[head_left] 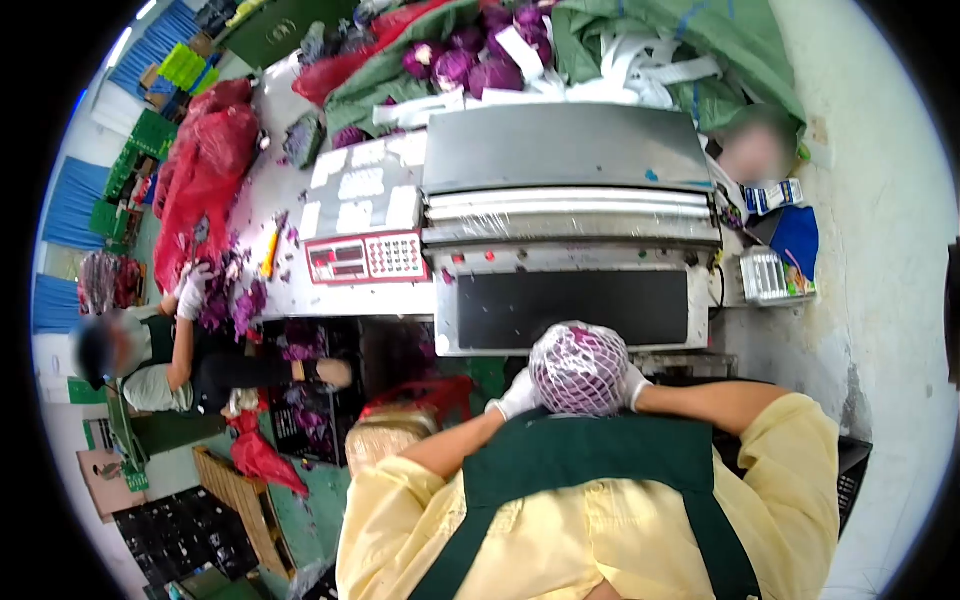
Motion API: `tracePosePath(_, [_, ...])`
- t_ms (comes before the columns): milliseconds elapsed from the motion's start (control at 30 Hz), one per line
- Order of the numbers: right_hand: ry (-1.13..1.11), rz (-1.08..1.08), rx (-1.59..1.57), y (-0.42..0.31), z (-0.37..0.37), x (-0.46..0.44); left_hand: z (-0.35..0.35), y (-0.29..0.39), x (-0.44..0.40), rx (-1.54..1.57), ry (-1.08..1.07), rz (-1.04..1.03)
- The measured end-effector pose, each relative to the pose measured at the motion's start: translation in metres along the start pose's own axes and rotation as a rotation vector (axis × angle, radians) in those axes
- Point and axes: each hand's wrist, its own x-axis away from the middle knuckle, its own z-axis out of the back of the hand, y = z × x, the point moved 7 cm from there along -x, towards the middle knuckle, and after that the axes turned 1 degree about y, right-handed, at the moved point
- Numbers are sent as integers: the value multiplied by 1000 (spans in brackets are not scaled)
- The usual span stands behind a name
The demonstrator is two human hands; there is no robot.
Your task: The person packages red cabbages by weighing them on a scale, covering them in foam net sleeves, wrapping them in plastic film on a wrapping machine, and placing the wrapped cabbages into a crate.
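Observation:
A red cabbage [578, 368] in a white foam net is held close to my chest, in front of the wrapping machine [572, 310]. My left hand [517, 396], in a white glove, presses against the cabbage's left side. On the opposite side my right hand [633, 386], gloved too, grips it. Most of the fingers of both hands are hidden behind the cabbage. Just beyond lies the machine's dark plate, with rollers and clear film behind it. A digital scale [365, 258] with a red panel stands to the machine's left.
Several loose red cabbages [455, 68] and white foam nets [640, 70] lie on green sacking at the back. At the left, a co-worker [160, 360] in white gloves handles purple leaves beside red mesh sacks [205, 150]. A yellow-handled knife [270, 250] rests on the table.

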Motion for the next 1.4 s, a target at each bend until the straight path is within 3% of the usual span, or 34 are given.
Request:
tracePosePath(67, [249,64,-192,9,15,-14,2,22,16,171,-45,-7])
tracePosePath(133, [110,90,19,-39,96,-21,4,49,33,310,-93,-14])
tracePosePath(167, [142,125,-1,-60,135,-26,4,62,40,365,-115,-20])
tracePosePath(200, [211,180,-107,-81,171,-34,6,74,47,407,-141,-24])
tracePosePath(267, [453,439,-606,-112,220,-52,19,103,53,486,-162,-40])
tracePosePath(333, [-168,437,-1519,-151,212,-70,39,128,64,553,-163,-57])
tracePosePath(367, [-365,423,-1741,-160,206,-79,51,141,68,580,-164,-58])
tracePosePath(433, [-95,382,-1612,-154,225,-98,76,164,75,640,-119,-83])
tracePosePath(467, [143,313,-1537,-129,228,-107,85,175,75,661,-121,-85])
tracePosePath(533, [698,-35,-1378,-55,243,-85,94,202,65,690,-126,-116])
tracePosePath(600, [1014,24,-1541,-28,257,-17,85,226,55,703,-164,-146])
tracePosePath(667, [1083,122,-1125,-38,253,29,62,248,46,693,-243,-167])
tracePosePath(733, [1140,55,-1353,-37,220,58,24,268,33,667,-424,-163])
tracePosePath(767, [1175,52,-1477,-37,215,86,6,279,29,658,-630,-214])
tracePosePath(800, [1210,54,-1602,-35,210,118,-19,292,33,424,-674,-330])
tracePosePath(867, [1151,494,-1915,-45,197,168,-72,314,49,338,-840,-349])
tracePosePath(900, [1352,454,-1847,-59,197,214,-102,327,63,196,-876,-368])
tracePosePath(933, [1547,238,-1857,-54,173,252,-122,328,62,196,-899,-366])
tracePosePath(1000, [1793,34,-1661,-68,138,338,-160,324,65,27,-957,-308])
tracePosePath(1100, [2152,-212,-1387,-117,62,479,-190,308,36,59,-987,-264])
tracePosePath(1133, [2233,-527,-1426,-149,41,516,-199,303,28,80,-963,-243])
tracePosePath(1200, [2383,-821,-1297,-176,-34,584,-217,293,18,143,-911,-158])
tracePosePath(1267, [2345,-1010,-1383,-201,-92,625,-230,279,3,195,-882,-73])
tracePosePath(1333, [2243,-1080,-1788,-207,-187,656,-242,266,-10,241,-867,-1])
tracePosePath(1367, [2248,-1082,-1791,-205,-191,659,-249,261,-12,274,-846,24])
tracePosePath(1400, [2112,-1267,-1879,-204,-203,657,-257,257,-14,306,-826,48])
